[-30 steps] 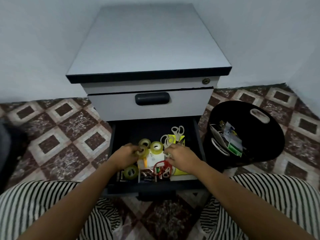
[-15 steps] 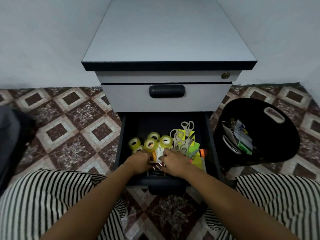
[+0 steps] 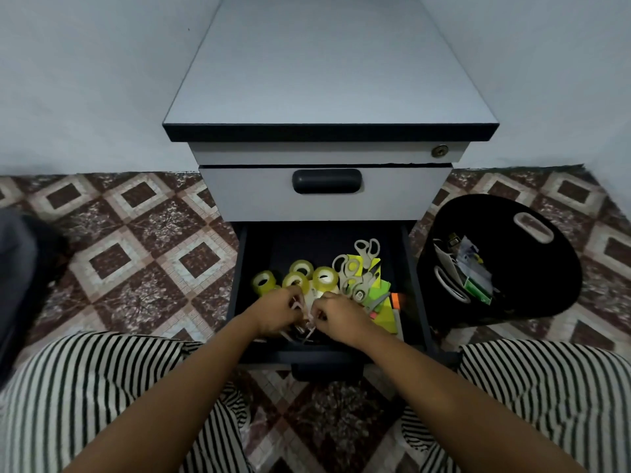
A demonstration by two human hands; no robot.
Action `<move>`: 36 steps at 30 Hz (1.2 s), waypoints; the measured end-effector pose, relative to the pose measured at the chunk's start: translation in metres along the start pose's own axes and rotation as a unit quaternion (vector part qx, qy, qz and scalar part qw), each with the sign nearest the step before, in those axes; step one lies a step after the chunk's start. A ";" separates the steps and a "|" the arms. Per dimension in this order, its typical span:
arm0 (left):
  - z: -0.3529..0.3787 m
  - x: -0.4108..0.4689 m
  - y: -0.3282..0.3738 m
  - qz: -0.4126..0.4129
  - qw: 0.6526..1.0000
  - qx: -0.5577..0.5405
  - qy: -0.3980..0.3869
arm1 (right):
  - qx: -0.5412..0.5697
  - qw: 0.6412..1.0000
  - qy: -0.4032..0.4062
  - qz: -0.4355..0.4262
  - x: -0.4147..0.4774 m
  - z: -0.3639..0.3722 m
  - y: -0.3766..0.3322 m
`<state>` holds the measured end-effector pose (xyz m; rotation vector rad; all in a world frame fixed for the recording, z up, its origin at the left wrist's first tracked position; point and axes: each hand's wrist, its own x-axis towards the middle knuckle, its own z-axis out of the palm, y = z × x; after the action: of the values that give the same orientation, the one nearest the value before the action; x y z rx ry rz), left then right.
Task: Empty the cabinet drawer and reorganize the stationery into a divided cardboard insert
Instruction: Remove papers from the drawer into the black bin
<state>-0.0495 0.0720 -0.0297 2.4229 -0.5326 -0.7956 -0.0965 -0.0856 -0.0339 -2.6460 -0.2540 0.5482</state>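
The cabinet's bottom drawer is pulled out in front of me. Several yellowish tape rolls lie in its middle, with pale-handled scissors to their right on yellow and green sticky notes. My left hand and right hand are side by side at the drawer's front, fingers curled. Each grips small pale strips between them. What lies under the hands is hidden.
A black bin holding papers and a green box stands on the tiled floor right of the cabinet. The upper drawer is closed. My striped knees flank the drawer. A dark object sits at far left.
Both hands moved from the tape rolls and scissors to the drawer's front middle and closed on pale strips. The red scissors seen earlier are covered now.
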 end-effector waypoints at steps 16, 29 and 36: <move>-0.026 0.032 0.089 0.021 0.987 -0.136 0.080 | 0.400 0.900 0.133 0.111 -0.040 -0.088 0.056; 0.066 0.094 0.220 -0.026 0.945 -0.324 0.018 | 0.401 0.818 0.277 0.306 -0.115 -0.129 0.160; 0.076 0.119 0.261 0.077 0.979 -0.186 -0.029 | 0.369 0.809 0.281 0.361 -0.141 -0.158 0.200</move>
<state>-0.0603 -0.2198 0.0221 1.9957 -0.5326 -0.8205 -0.1402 -0.3588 0.0575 -1.9060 0.9838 0.0051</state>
